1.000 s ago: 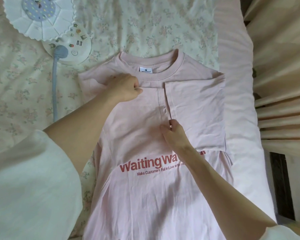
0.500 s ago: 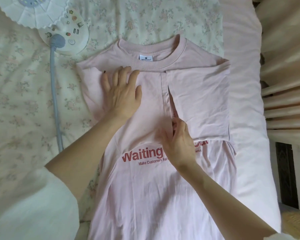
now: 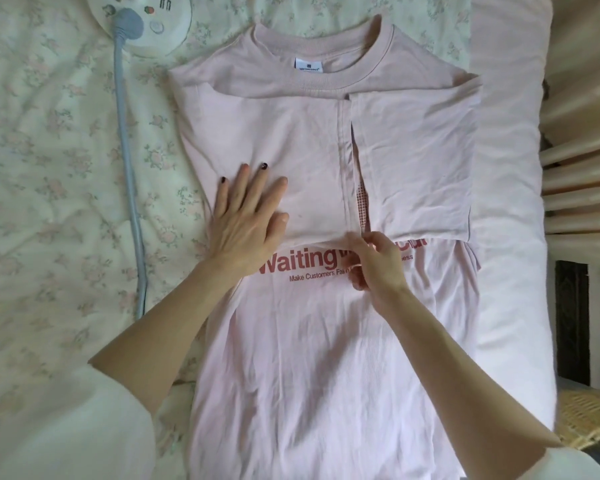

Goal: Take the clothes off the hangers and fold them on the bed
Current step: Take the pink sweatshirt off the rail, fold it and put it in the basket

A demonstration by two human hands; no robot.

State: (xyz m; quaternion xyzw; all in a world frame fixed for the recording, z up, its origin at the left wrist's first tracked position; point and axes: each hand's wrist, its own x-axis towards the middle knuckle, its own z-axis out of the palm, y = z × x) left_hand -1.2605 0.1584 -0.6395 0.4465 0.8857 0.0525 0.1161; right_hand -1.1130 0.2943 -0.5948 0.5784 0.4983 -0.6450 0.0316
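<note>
Pink shirt [image 3: 326, 358] on bed [image 3: 49, 168], soft, limp; my left hand [image 3: 246, 216] presses flat, fingers straight, right hand [image 3: 374, 261] pinches sleeve edge; I'd grip hems.

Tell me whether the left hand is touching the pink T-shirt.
Touching. The head view shows the left hand lying flat, fingers spread, on the folded left sleeve panel of the pink T-shirt.
</note>
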